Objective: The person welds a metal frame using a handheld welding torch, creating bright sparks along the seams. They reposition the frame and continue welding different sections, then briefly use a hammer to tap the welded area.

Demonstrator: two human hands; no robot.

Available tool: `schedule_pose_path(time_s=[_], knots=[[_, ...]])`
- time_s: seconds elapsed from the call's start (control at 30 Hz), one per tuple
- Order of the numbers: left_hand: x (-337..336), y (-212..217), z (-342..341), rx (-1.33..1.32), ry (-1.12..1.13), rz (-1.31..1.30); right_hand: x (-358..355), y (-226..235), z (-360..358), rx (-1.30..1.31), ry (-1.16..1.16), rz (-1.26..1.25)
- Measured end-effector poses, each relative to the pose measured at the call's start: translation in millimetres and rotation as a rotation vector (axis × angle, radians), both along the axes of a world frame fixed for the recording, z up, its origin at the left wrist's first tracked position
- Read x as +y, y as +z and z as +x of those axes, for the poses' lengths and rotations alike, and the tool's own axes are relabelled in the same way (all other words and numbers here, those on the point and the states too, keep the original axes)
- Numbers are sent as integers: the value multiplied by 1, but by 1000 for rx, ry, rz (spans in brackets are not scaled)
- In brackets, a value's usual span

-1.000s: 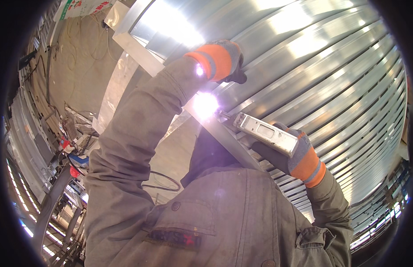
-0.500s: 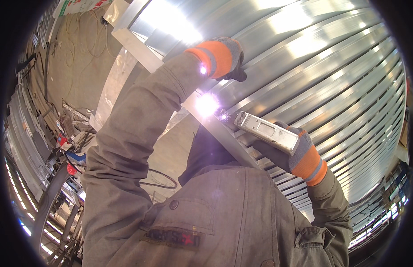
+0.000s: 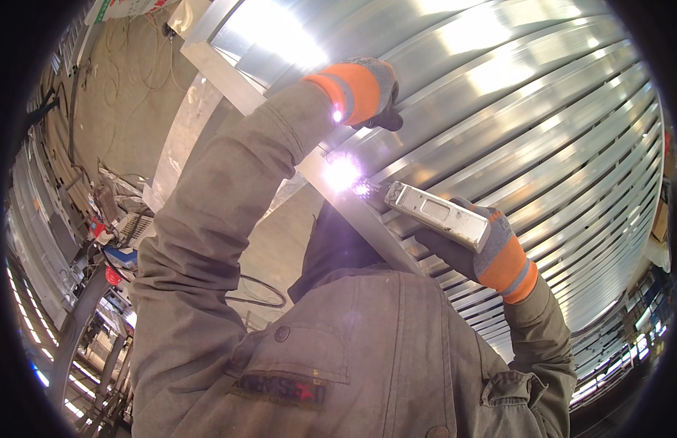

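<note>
My right hand [image 3: 478,255], in a grey and orange work glove, is wrapped round a silver, box-shaped welding gun [image 3: 439,215]. The gun's nozzle points left at a metal frame bar [image 3: 371,230], where a white-violet welding glare [image 3: 341,174] hides the exact spot. Beyond the glare, my gloved left hand [image 3: 368,93] rests over the metal slats [image 3: 455,139] close to the bar. Its fingers are curled downward, and whatever they grip is hidden beneath the hand. Long parallel slats run away from the bar to the right, with dark gaps between many of them.
A hose or cable loop [image 3: 258,292] lies on the floor left of my body. Cables and a blue and white box [image 3: 122,257] are farther left, near a red round object [image 3: 113,275]. Stacked metal lengths [image 3: 39,219] line the left side.
The glare still burns at nearly the same spot on the bar. Both hands keep their grip and place, and the view has shifted slightly.
</note>
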State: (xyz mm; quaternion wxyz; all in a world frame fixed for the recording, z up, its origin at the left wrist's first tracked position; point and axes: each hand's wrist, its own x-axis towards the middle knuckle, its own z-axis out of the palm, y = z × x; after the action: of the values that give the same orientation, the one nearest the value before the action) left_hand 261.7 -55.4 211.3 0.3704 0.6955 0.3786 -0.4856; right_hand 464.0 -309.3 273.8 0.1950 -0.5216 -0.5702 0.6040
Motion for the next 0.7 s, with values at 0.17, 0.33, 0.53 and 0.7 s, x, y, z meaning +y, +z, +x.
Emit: schedule_pose_path(time_s=[0.17,0.33,0.53,0.7], knots=[[3,1,6,64,-81,-16,5,7,5,-93,120,-21],[0,7,0,-4,-71,0,3,12,4,-110,103,-29],[-3,7,-5,-62,-44,37,12,17,3,-126,183,120],[-6,5,-2,-83,-49,62,25,30,-1,-193,230,83]])
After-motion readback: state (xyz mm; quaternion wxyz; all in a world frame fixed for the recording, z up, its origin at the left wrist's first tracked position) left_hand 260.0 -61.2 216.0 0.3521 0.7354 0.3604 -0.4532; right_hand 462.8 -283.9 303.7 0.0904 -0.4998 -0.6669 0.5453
